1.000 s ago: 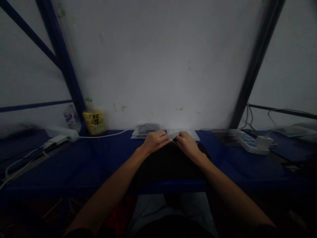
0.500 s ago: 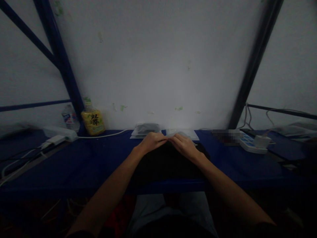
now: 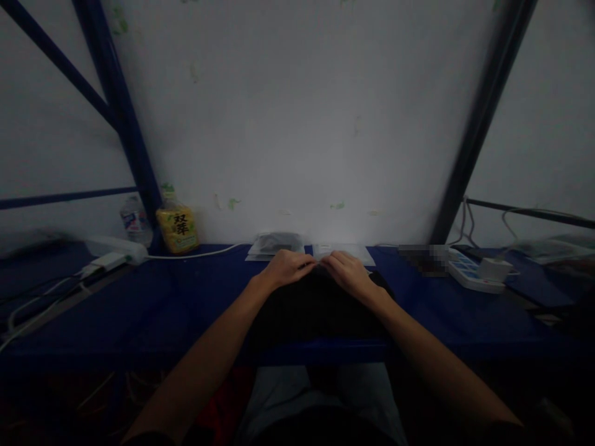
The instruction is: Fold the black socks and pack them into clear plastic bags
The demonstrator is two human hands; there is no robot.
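A black, soft-looking item (image 3: 320,313), perhaps folded cloth, lies on the blue table (image 3: 195,310) right in front of me. At its far edge my left hand (image 3: 289,267) is closed, thumb and fingers pinched together. My right hand (image 3: 346,271) pinches the same edge, its fingertips almost meeting those of the left. A thin pale line shows between the fingertips; it is too dim to tell what it is. Just beyond the hands lie a flat clear packet with something grey in it (image 3: 275,243) and a whitish plastic sheet or bag (image 3: 357,253).
A yellow-filled bottle (image 3: 178,229) and a clear labelled bottle (image 3: 134,220) stand at the back left. White power strips (image 3: 116,248) with cables lie on the left. On the right is another power strip (image 3: 469,272) with a plugged-in white adapter (image 3: 493,267). Blue metal posts (image 3: 121,118) frame the wall.
My fingertips have parted slightly, and the black item's far edge looks flatter between them. The view has shifted a little. Both hands stay at the same edge.
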